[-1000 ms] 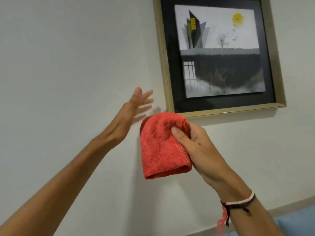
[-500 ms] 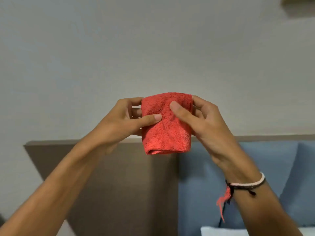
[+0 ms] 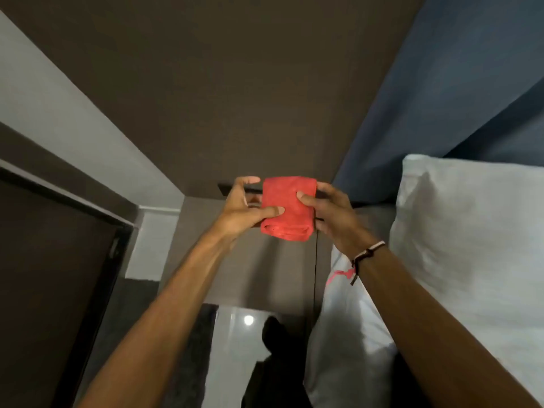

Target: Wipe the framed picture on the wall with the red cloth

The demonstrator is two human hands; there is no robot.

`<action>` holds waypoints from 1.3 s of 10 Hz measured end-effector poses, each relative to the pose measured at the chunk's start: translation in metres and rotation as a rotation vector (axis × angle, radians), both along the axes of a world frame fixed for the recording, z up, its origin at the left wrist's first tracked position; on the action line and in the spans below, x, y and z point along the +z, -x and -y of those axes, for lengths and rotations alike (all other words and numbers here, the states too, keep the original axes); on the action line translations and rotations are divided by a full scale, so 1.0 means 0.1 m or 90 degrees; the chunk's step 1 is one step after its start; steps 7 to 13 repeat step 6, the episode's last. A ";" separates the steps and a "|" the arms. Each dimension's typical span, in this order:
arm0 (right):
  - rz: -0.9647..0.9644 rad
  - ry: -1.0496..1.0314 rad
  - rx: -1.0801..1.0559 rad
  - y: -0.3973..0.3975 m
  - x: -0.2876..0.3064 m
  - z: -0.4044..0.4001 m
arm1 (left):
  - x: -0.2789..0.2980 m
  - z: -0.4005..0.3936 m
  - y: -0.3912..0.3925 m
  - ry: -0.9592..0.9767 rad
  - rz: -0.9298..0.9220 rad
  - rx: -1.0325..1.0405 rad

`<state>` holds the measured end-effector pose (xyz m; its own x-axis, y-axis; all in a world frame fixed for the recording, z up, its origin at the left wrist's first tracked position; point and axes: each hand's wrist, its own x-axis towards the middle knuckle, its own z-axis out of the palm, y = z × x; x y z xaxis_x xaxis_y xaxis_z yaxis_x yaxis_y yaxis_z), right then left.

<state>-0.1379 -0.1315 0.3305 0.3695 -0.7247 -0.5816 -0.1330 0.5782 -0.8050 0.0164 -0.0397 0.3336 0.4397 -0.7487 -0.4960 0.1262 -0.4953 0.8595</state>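
The folded red cloth point(image 3: 288, 207) is held out in front of me at mid-frame by both hands. My left hand point(image 3: 243, 209) grips its left edge with the thumb across the lower front. My right hand point(image 3: 331, 212) pinches its right edge, thumb on the front; a cord bracelet sits on that wrist. The framed picture is out of view.
A brown headboard panel point(image 3: 220, 83) fills the top and a blue padded panel point(image 3: 441, 78) the upper right. White pillows point(image 3: 471, 245) lie at the right. A dark door frame point(image 3: 59, 260) stands at the left. Glossy floor point(image 3: 235, 334) shows below.
My view has dropped from the picture on the wall down to the headboard and bed. My left hand came in and took hold of the cloth beside my right hand.
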 end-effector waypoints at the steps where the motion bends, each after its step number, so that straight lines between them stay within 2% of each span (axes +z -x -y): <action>1: -0.041 -0.118 -0.013 0.06 -0.60 -0.12 | -0.71 -0.10 0.10 -0.057 -0.003 0.022; 2: -0.114 -0.238 -0.044 0.09 -1.36 -0.22 | -1.63 -0.26 0.30 -0.117 0.022 0.007; 4: -0.191 -0.250 0.021 0.14 -2.36 -0.34 | -2.71 -0.40 0.60 -0.202 0.000 -0.044; 5: -0.198 -0.243 0.042 0.15 -2.57 -0.38 | -2.93 -0.44 0.67 -0.204 0.002 -0.084; 6: -0.234 -0.214 0.067 0.18 -2.69 -0.38 | -3.04 -0.46 0.70 -0.238 0.018 -0.142; 13: -0.234 -0.214 0.067 0.18 -2.69 -0.38 | -3.04 -0.46 0.70 -0.238 0.018 -0.142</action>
